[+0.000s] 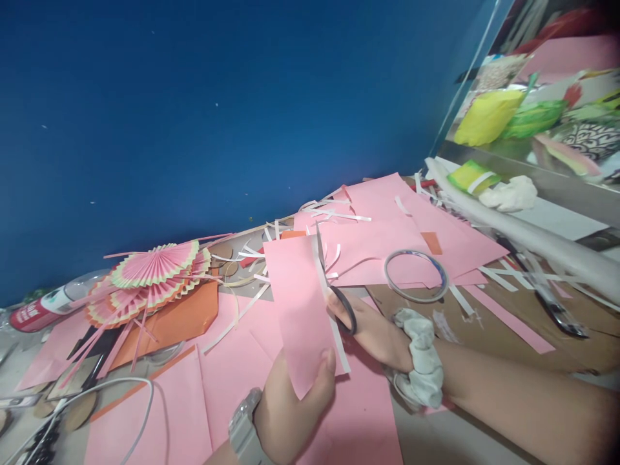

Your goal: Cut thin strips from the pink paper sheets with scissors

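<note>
Left grip (287, 413) pinches pink sheet (298, 297); right grip (375, 334) clasps scissors (352, 313); white strips (351, 217), ring (443, 280) nearby.

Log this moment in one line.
left hand: holding pink paper sheet | right hand: holding scissors along sheet's white edge | nearby: tape roll, pleated paper fans

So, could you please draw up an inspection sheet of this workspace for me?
Surface: grey tabletop, partly covered by pink sheets and brown cardboard.
Work items: handheld pink piece with a white right edge; scissors along that edge.
Clutter: scattered white strips, ring-shaped roll, pleated fans, bottle.
Hands: left hand grips the pink piece; right hand holds the scissors.
Cables: white cable looped, lower left.
Surroundings: blue panel behind; yellow packet, upper right.
</note>
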`<action>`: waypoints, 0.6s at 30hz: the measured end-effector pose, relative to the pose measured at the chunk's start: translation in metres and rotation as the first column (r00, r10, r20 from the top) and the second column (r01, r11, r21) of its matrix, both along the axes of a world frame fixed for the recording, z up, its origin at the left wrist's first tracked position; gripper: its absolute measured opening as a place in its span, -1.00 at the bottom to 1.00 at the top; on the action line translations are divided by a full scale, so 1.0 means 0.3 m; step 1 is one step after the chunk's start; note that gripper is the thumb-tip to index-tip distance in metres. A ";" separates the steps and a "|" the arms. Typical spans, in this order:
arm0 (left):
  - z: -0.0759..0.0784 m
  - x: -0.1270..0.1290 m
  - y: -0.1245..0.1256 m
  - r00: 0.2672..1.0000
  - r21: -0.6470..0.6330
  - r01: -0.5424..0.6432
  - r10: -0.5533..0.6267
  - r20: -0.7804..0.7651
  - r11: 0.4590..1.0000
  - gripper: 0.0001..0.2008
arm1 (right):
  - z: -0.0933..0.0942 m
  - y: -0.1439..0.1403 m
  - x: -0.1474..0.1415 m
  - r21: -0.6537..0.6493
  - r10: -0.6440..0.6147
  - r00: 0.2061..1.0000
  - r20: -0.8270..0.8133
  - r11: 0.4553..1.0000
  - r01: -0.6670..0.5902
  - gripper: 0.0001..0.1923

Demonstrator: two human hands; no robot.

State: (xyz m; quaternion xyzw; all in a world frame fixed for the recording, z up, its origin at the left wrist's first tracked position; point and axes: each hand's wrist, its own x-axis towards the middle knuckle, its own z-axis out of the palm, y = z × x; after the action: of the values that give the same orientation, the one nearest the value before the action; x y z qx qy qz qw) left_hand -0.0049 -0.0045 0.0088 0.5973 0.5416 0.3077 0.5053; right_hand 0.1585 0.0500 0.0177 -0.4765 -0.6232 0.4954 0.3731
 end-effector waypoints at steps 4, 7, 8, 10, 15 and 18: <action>0.003 0.006 -0.004 0.999 0.041 -0.022 0.020 0.040 0.999 -0.72 | 0.000 0.000 0.000 -0.024 0.014 0.999 -0.029 1.000 -0.015 -0.50; -0.003 0.001 -0.006 0.999 0.028 -0.033 0.033 0.016 0.999 -0.70 | -0.002 0.001 -0.001 -0.036 0.013 0.999 -0.039 0.999 -0.015 -0.50; -0.007 -0.003 -0.006 1.000 0.026 -0.023 0.022 0.011 0.999 -0.69 | -0.003 0.002 -0.001 -0.038 0.014 0.999 -0.042 0.999 -0.016 -0.50; -0.014 -0.010 -0.005 1.000 0.013 0.010 -0.010 0.008 1.000 -0.67 | -0.004 0.003 0.000 -0.036 0.017 0.999 -0.044 0.999 -0.019 -0.50; -0.012 -0.006 -0.007 1.000 0.007 -0.007 0.007 0.019 1.000 -0.71 | -0.010 0.004 0.003 -0.009 0.012 0.999 -0.034 1.000 -0.012 -0.52; -0.006 -0.001 -0.007 0.999 -0.001 -0.032 0.032 0.026 0.999 -0.71 | -0.016 0.005 0.003 0.030 -0.040 0.999 -0.011 0.999 0.040 -0.51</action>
State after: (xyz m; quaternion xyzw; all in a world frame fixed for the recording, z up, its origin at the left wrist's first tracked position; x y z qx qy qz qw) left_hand -0.0050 -0.0065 0.0069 0.5841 0.5446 0.3234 0.5076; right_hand 0.1593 0.0514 0.0131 -0.4808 -0.6190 0.4807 0.3932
